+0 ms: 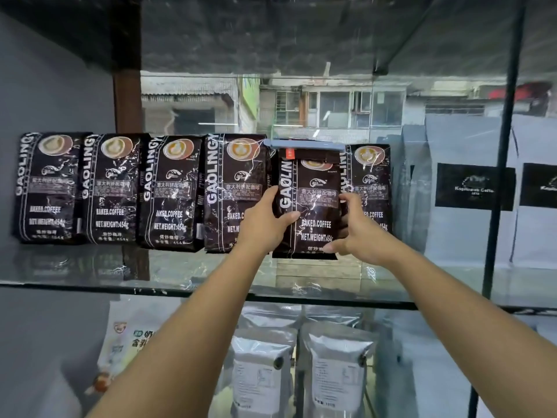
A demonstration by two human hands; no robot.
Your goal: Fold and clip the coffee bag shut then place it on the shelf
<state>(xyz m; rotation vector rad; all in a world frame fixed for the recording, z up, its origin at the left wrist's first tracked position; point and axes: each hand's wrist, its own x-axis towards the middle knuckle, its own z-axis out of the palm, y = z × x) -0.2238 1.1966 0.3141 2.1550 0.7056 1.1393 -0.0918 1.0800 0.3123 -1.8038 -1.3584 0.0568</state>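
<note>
- Because the coffee bag [307, 203] must slot into the gap between two upright neighbours in the row of bags [141, 188], both hands grip its sides.
- Left hand [265, 220] wraps the left edge, thumb pressed on the front.
- Right hand [358, 233] clasps the right edge, fingers curled behind.
- Folded top carries a grey clip [304, 145], so sealing looks done.
- Its base sits at the glass shelf [90, 280], probably just landing.
</note>
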